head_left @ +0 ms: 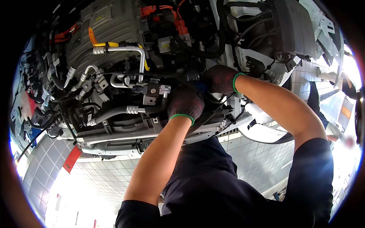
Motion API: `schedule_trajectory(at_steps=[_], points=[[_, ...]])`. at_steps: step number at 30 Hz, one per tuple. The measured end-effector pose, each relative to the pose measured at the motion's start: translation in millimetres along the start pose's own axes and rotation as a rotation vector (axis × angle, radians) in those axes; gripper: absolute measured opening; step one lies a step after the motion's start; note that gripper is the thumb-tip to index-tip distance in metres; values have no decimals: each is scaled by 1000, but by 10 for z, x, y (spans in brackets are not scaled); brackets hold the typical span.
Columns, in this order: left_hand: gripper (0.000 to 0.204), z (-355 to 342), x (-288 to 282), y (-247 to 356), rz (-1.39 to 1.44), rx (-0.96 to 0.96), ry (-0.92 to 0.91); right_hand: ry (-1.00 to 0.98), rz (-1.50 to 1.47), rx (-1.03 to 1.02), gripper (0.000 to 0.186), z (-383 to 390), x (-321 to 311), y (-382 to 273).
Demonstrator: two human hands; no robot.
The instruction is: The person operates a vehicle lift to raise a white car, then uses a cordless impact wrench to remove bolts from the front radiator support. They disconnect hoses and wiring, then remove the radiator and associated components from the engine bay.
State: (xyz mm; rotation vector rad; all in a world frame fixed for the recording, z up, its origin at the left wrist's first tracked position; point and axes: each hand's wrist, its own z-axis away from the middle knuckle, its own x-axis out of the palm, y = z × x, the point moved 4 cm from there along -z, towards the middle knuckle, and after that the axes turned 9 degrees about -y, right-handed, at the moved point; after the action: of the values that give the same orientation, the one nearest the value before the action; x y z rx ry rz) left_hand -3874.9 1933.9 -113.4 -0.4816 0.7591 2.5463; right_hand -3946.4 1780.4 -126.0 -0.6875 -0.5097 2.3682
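Both my hands wear dark knitted gloves with green cuffs and reach into the front of a car's open engine bay. My left hand [186, 103] is low beside a black hose [154, 109], its back toward me and its fingers lost in the dark. My right hand [220, 80] is just beyond it to the right, bent inward, its fingertips hidden in shadow. Between the hands a small blue part [201, 87] shows, too dark to name. A black round part [193, 75] lies next to my right hand's fingers. What either hand grips does not show.
Silver pipes [129, 49] and a metal valve block [153, 90] are left of my hands. Orange connectors [181, 27] and a grey ribbed housing [102, 22] lie farther back. The front crossmember [114, 133] runs before my body. At the right edge another person's leg [314, 97] shows.
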Motion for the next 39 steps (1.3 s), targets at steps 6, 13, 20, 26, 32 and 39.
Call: schedule_trajectory(at_steps=[6, 13, 20, 26, 32, 39], points=[[59, -347, 151, -133, -37, 15, -24, -156, -79, -68, 49, 60, -90, -7], [63, -467, 318, -277, -54, -31, -125, -244, -229, -58, 44, 137, -158, 27], [61, -492, 271, -205, -119, 300, 24, -390, -188, 108, 33, 221, -327, -30], [65, -385, -55, 46, -271, 371, 31, -363, -476, 186, 49, 277, -247, 324], [63, -204, -211, 95, -55, 284, 62, -62, -682, 159, 62, 334, -145, 537], [38, 607, -91, -88, -102, 472, 262, 178, -633, 246, 58, 309, -68, 761]])
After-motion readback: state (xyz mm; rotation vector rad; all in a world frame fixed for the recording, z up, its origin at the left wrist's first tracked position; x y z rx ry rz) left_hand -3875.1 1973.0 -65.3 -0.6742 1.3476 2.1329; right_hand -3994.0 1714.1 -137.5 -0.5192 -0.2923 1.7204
